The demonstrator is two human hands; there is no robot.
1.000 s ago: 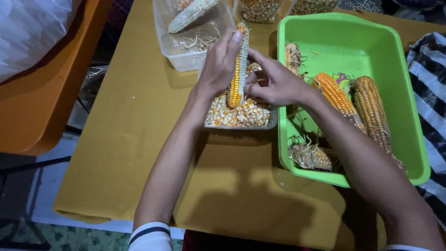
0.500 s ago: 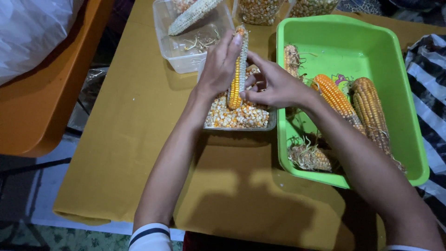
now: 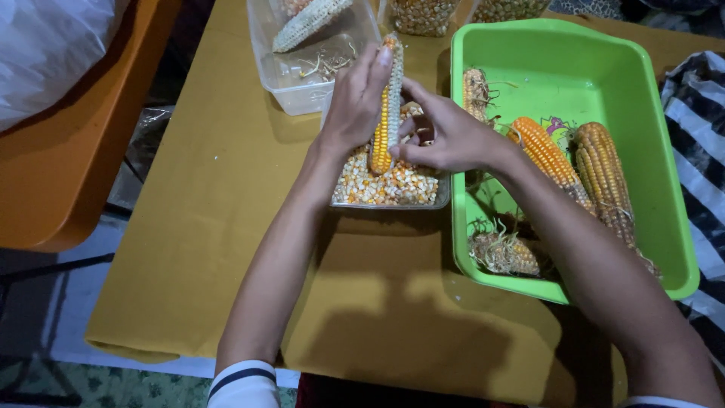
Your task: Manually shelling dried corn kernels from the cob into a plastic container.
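My left hand (image 3: 355, 102) grips a partly shelled corn cob (image 3: 388, 113), holding it upright over a clear container of loose kernels (image 3: 389, 185). My right hand (image 3: 445, 136) presses its thumb and fingers against the cob's right side, on the remaining orange kernels. The cob's upper part is bare and pale. To the right, a green plastic tub (image 3: 649, 189) holds whole orange cobs (image 3: 600, 170) and some husk scraps (image 3: 502, 253).
A clear tub (image 3: 302, 75) at the back holds a stripped white cob (image 3: 310, 23) and silk threads. Two containers of kernels (image 3: 423, 15) stand behind. All sit on a yellow-covered table (image 3: 211, 227). An orange surface (image 3: 68, 166) lies left, striped cloth (image 3: 698, 121) right.
Both hands stay on the cob over the kernel container; the right hand's fingers have shifted slightly along the cob. The camera view has drifted a little.
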